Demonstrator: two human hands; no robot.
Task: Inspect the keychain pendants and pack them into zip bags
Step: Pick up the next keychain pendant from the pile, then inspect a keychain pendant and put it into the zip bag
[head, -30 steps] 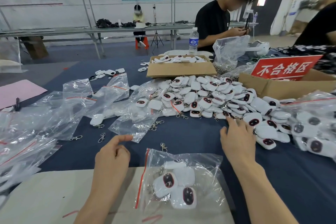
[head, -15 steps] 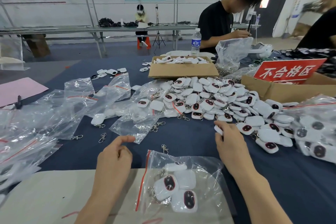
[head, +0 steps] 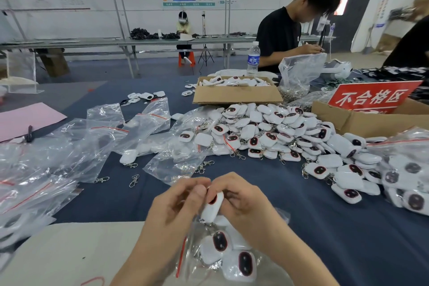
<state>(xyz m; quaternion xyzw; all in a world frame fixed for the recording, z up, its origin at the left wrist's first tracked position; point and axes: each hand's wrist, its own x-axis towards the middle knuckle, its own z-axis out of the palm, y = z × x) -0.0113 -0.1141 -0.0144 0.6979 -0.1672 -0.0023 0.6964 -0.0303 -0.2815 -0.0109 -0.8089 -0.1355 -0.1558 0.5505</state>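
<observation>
A white-walled workshop hung with printed charts lay behind a long desk [head: 325,227] draped in dark blue cloth, with a pale smooth board [head: 58,251] on its near edge; across it one person [head: 281,37] in a black shirt bent over a crinkled clear sack [head: 299,72]. A heap of pendants [head: 278,132] spread over the middle of the cloth, too many to count; each was a glossy white rounded square with a dark oval face and a metal clasp. To the left lay a slack drift of empty zip bags [head: 69,146] of thin wrinkled film with red seal strips. Two brown cardboard boxes [head: 236,96] stood beyond the heap; the right one carried one red sign [head: 371,97] with white characters; one clear water bottle [head: 253,58] stood behind the left one. At the front edge lay one zip bag [head: 190,271] holding at least three pendants, two of them face up. Just above it the left hand [head: 171,211] and right hand [head: 246,206] met on a single pendant [head: 212,206], tilted on edge with its clasp end hanging toward the bag; the left thumb pressed its upper end; the right fingers [head: 229,182] curled round its right side, so both hands pinched it. Two loose clasps [head: 134,180] lay on the cloth near the empty bags.
</observation>
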